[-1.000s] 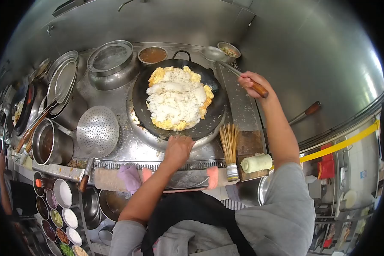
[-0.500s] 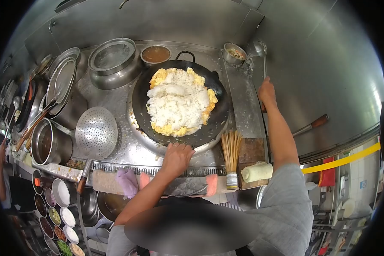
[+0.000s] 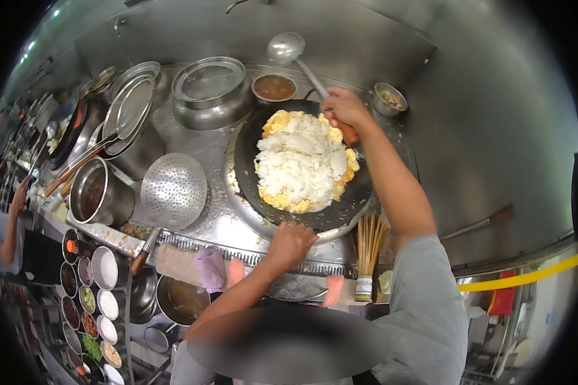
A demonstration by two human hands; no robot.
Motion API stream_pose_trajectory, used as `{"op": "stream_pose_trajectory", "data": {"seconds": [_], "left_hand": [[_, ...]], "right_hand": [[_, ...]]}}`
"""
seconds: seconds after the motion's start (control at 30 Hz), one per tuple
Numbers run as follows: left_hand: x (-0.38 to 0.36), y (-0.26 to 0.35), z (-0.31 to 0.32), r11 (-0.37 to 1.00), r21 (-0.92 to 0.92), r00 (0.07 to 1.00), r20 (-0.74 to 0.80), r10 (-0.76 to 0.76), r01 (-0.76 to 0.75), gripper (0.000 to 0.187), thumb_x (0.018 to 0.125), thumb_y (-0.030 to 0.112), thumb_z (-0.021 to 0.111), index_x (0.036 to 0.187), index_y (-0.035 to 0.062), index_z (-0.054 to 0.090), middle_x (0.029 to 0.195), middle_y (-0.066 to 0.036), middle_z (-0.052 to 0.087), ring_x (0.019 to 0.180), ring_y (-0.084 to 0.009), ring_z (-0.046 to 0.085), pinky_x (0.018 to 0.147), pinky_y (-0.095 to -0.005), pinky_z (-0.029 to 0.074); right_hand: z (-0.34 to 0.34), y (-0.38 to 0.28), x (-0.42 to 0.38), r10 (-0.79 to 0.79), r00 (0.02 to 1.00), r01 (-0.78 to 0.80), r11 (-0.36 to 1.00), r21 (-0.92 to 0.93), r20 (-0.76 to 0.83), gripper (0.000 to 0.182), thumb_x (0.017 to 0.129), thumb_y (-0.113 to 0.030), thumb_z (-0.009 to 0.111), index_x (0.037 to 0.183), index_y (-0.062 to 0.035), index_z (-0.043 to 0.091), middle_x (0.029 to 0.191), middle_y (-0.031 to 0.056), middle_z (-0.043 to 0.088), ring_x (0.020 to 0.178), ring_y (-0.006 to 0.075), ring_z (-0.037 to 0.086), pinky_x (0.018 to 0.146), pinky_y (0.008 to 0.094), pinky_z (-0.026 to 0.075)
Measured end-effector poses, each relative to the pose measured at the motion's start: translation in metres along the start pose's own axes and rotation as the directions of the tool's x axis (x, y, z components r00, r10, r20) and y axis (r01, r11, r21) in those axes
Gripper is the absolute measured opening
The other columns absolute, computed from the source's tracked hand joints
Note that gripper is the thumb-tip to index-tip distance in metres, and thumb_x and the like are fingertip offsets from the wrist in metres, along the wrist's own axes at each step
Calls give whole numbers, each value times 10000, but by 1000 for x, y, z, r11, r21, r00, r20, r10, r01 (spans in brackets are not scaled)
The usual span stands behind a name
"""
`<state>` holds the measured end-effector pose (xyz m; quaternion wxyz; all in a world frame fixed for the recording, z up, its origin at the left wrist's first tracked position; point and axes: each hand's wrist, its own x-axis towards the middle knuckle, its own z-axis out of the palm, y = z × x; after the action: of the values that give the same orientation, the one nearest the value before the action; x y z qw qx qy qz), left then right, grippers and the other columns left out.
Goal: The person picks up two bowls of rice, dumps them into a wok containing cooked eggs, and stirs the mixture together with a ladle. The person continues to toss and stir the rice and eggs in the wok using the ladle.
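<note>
My right hand [image 3: 348, 110] is wrapped round the wooden-ended handle of a ladle [image 3: 286, 49], raised over the wok's far right side. The ladle's bowl points away, to the far left of the hand. My left hand [image 3: 290, 245] is closed at the near rim of the black wok [image 3: 245, 154]; its fingertips are partly hidden. White rice [image 3: 302, 160] lies heaped in the wok on top of yellow cooked egg [image 3: 289, 202], which shows around the edges.
A bowl of brown liquid [image 3: 274, 87] and a lidded pot [image 3: 209, 96] stand behind the wok. To the left are a perforated skimmer [image 3: 173, 191] and a pot [image 3: 95, 192]. A bamboo brush [image 3: 368, 250] sits at front right, a small bowl [image 3: 389, 99] at back right.
My right hand has brought the ladle from the right-hand wall leftward over the wok. The view has turned, shifting everything right. My left hand stays at the wok's near rim.
</note>
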<state>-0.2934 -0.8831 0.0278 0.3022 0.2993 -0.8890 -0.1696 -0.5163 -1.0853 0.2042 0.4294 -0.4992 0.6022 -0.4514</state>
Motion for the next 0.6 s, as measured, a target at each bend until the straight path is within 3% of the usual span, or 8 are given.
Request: {"op": "stream_pose_trajectory", "data": {"seconds": [0.1, 0.13, 0.23, 0.27, 0.37, 0.5, 0.57, 0.6], "left_hand": [[-4, -3, 3, 1000, -11, 1000, 18, -3, 3, 191, 947, 248, 617, 832, 96, 634, 791, -83, 622, 806, -279, 611, 773, -432, 420], [-5, -3, 3, 1000, -4, 1000, 16, 13, -13, 194, 950, 248, 611, 834, 95, 636, 797, -82, 624, 808, -280, 611, 773, -432, 421], [-3, -2, 1, 1000, -17, 1000, -13, -15, 15, 195, 948, 236, 601, 819, 94, 634, 798, -82, 630, 800, -282, 614, 756, -440, 414], [-4, -1, 1, 999, -37, 999, -21, -25, 24, 194, 945, 230, 600, 810, 94, 632, 796, -82, 632, 795, -283, 614, 747, -445, 410], [-3, 0, -2, 999, -34, 999, -22, -24, 23, 205, 950, 223, 588, 796, 95, 632, 788, -74, 619, 794, -281, 613, 737, -443, 411], [-1, 1, -2, 999, 23, 999, 5, 34, -35, 204, 940, 224, 606, 788, 91, 632, 785, -71, 618, 804, -282, 610, 746, -437, 418], [2, 5, -11, 998, 56, 997, 74, 17, -21, 200, 939, 230, 618, 797, 91, 635, 799, -73, 630, 811, -283, 609, 757, -434, 422], [1, 6, -8, 999, 36, 998, 62, 8, -10, 199, 940, 231, 620, 800, 91, 635, 801, -75, 633, 810, -285, 609, 761, -433, 421]], "right_hand": [[66, 10, 51, -21, 986, 38, 995, -96, 166, 291, 828, -36, 610, 1103, 59, 617, 715, 66, 586, 521, 110, 532, 417, 293, 432], [87, 12, 66, -63, 982, 105, 966, -237, 177, 293, 829, -81, 639, 1086, 62, 633, 771, 149, 667, 618, 233, 661, 524, 370, 529], [150, 37, 116, -409, 896, 376, 491, -786, 173, 397, 827, -163, 688, 1152, 56, 622, 881, 195, 712, 711, 345, 701, 653, 427, 570], [169, 42, 123, -384, 917, 302, 480, -824, 113, 343, 796, -209, 707, 1004, 60, 660, 951, 237, 723, 859, 440, 703, 759, 488, 559], [207, 40, 134, -164, 974, 220, 488, -845, 159, 176, 811, -159, 669, 839, 14, 663, 823, 182, 721, 751, 349, 712, 708, 450, 568], [212, 84, 219, 258, 843, -213, 966, -147, 473, 95, 843, -105, 672, 774, -40, 668, 770, 115, 683, 654, 247, 660, 634, 395, 566], [187, 46, 158, 198, 858, -456, 717, 527, 474, 132, 841, -36, 664, 747, -53, 574, 700, 56, 600, 554, 158, 566, 541, 305, 521], [176, 50, 160, 192, 826, -525, 604, 599, 530, 135, 849, -18, 647, 768, -37, 540, 714, 66, 580, 563, 158, 560, 531, 286, 508]]}}
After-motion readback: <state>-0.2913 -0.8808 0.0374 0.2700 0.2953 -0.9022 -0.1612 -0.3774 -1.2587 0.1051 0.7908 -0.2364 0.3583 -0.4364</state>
